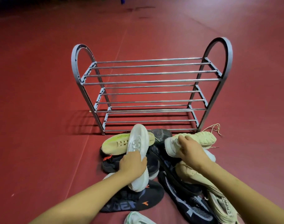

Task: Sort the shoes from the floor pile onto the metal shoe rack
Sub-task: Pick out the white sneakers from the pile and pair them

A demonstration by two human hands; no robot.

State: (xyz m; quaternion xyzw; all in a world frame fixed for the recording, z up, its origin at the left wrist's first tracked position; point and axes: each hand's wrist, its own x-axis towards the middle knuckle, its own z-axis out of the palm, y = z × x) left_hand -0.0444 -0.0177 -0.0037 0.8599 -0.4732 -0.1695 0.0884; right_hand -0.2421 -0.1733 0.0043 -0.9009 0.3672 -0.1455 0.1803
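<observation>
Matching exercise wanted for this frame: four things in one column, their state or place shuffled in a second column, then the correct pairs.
Things:
1. metal shoe rack
2. left hand
3. right hand
4. black shoe with orange mark

States or places:
A. lying on the floor at the near edge of the pile
B. gripping a white shoe, sole facing up
C. no shoes on its bars
D. grasping a white knit shoe beside a cream sole

Pairs: 1-C, 2-B, 3-D, 4-A

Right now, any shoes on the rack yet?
No: every tier of the metal shoe rack is bare bars, and the shoes still lie in the floor pile in front of it.
</observation>
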